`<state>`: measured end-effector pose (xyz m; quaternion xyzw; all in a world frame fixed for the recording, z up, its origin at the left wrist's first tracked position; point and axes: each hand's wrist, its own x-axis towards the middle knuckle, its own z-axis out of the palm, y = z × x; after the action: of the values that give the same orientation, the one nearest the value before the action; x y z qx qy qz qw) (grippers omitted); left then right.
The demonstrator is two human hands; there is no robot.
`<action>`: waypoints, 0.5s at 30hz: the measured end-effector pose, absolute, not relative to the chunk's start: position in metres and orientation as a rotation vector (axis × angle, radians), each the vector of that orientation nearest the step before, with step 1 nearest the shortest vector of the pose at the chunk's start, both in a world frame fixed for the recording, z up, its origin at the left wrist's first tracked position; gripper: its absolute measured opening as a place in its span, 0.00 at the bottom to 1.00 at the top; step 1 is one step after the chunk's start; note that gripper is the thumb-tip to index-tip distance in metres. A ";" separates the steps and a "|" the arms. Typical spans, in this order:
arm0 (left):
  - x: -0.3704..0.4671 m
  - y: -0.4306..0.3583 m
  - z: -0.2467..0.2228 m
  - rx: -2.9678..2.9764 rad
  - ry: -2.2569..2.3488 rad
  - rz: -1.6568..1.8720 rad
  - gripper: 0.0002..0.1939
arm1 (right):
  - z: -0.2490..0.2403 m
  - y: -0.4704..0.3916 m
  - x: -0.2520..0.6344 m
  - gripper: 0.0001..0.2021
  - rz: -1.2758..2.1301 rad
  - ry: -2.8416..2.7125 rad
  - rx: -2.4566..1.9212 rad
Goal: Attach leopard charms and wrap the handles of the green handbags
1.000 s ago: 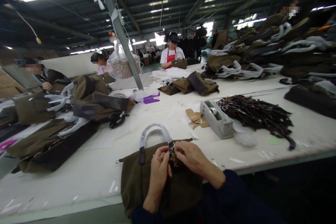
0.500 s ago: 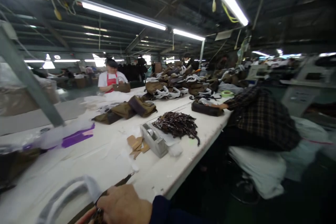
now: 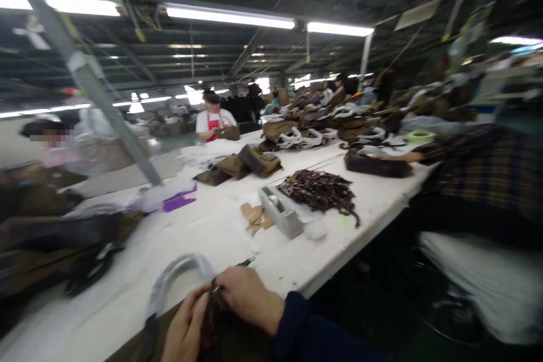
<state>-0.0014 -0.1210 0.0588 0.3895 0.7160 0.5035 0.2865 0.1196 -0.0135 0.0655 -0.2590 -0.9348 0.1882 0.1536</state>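
**Left hand [image 3: 186, 322] and right hand [image 3: 250, 297] pinch a dark tassel [image 3: 211, 314]**

The tassel is at the near side of the worktop [image 3: 220, 226], over a green-brown bag [image 3: 138, 345]. It runs long from far to near, with its top end at the fingertips. The left hand is on its left and the right hand is on its right. Both hands touch it, so neither is clearly nearer. The fingers of each hand look closed on its top part. The small bits in the fingers are blurred, so I cannot tell if they hold a ring too.

The bag's pale handle [image 3: 156, 294] stands up in a loop, just left of the tassel and on the far side of the left hand. A zip end [image 3: 246, 262] pokes out just past the right hand.

Farther off and to the right sit some brown card bits [image 3: 254, 215], then a grey tape holder [image 3: 285, 218]. A big heap of dark tassels [image 3: 320, 191] lies just beyond it. More bags [image 3: 55, 237] are piled on the left.
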 end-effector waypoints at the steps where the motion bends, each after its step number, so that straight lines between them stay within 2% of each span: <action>1: -0.003 -0.126 0.060 0.980 1.905 1.364 0.21 | 0.065 -0.013 0.123 0.07 0.587 -2.638 -0.743; 7: -0.002 -0.133 0.057 0.824 1.866 1.443 0.23 | 0.059 -0.009 0.122 0.07 0.778 -2.582 -0.684; 15: 0.009 -0.137 0.053 0.948 1.851 1.549 0.14 | 0.059 -0.010 0.119 0.06 0.841 -2.562 -0.734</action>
<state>0.0093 -0.1369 0.0527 0.3519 0.6871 0.5749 0.2711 0.1195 -0.0101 0.0590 -0.2589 -0.9030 0.2964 0.1725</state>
